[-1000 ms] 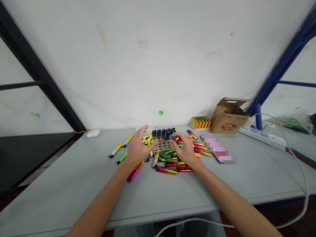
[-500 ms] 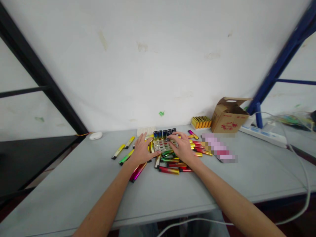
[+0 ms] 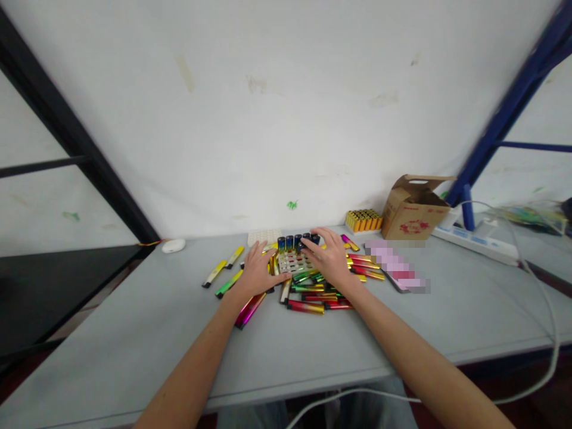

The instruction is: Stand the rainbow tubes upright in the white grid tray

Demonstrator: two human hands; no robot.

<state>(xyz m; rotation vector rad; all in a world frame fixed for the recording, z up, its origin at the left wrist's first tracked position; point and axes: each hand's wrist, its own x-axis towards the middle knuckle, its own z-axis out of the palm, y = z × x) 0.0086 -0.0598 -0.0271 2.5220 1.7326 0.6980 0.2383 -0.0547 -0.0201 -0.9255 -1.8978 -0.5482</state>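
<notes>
A white tray with rows of holes [image 3: 292, 262] lies on the table, and a row of blue lighters [image 3: 289, 243] stands upright along its back. My left hand [image 3: 258, 271] grips the tray's left end, its thumb along the front edge and its fingers toward the back. My right hand [image 3: 333, 259] is over the tray's right part, its thumb and finger closed on a dark blue lighter [image 3: 300, 245] close to the row. Loose shiny lighters in red and gold [image 3: 306, 307], green and yellow lie around the tray. My hands cover some of them.
At the back right are a block of yellow-orange cylinders [image 3: 364, 221] and an open cardboard box [image 3: 415, 217]. A blurred-out pink item [image 3: 395, 265] lies to the right, before a white power strip [image 3: 476, 244]. A white oval case [image 3: 173, 245] sits at the left. A white cable [image 3: 556, 333] hangs across the front.
My right hand has moved slightly up and back with the dark blue lighter, to the standing row. My left hand stays at the tray's left end.
</notes>
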